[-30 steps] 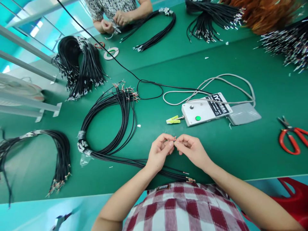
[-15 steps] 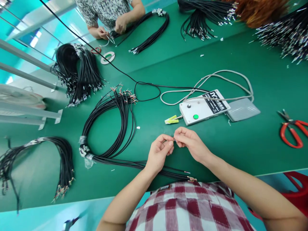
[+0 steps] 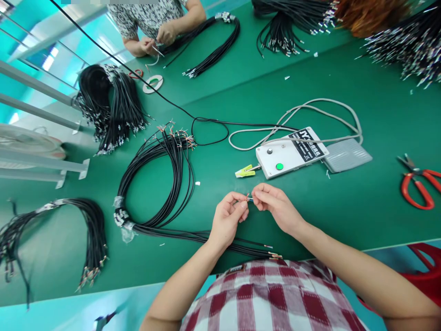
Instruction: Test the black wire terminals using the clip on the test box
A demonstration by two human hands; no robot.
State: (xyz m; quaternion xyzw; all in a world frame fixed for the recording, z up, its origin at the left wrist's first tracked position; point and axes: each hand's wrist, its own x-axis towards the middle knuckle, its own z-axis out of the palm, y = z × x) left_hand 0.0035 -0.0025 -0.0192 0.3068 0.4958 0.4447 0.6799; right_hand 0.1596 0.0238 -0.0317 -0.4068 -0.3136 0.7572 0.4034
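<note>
Pinching the thin wire end [image 3: 248, 198] between your left hand [image 3: 227, 220] and right hand [image 3: 275, 209], both grips tight, at 6 o'clock on the table [image 3: 344, 216]. Pull harder and strands likely snap or slip free.

Black cable bundles on the table: seven in view; one [image 3: 155, 184] lies beside the person's hands, others lie at the left edge [image 3: 69, 230], at the far left [image 3: 110, 105], by the co-worker [image 3: 213, 46], at the far middle [image 3: 289, 23] and at the far right [image 3: 406, 50]; the seventh, at the top right, is mostly hidden.
White control boxes: one [image 3: 289, 154].
Grey foot pedals: one [image 3: 347, 155].
Red-handled scissors: two, one pair at the right [image 3: 418, 184], one small pair far off [image 3: 136, 73].
Yellow-green clips: one [image 3: 245, 172].
Tape rolls: one [image 3: 153, 84].
Own hands: two, left hand [image 3: 227, 218], right hand [image 3: 275, 207].
Co-worker's hands: two [image 3: 156, 39].
</note>
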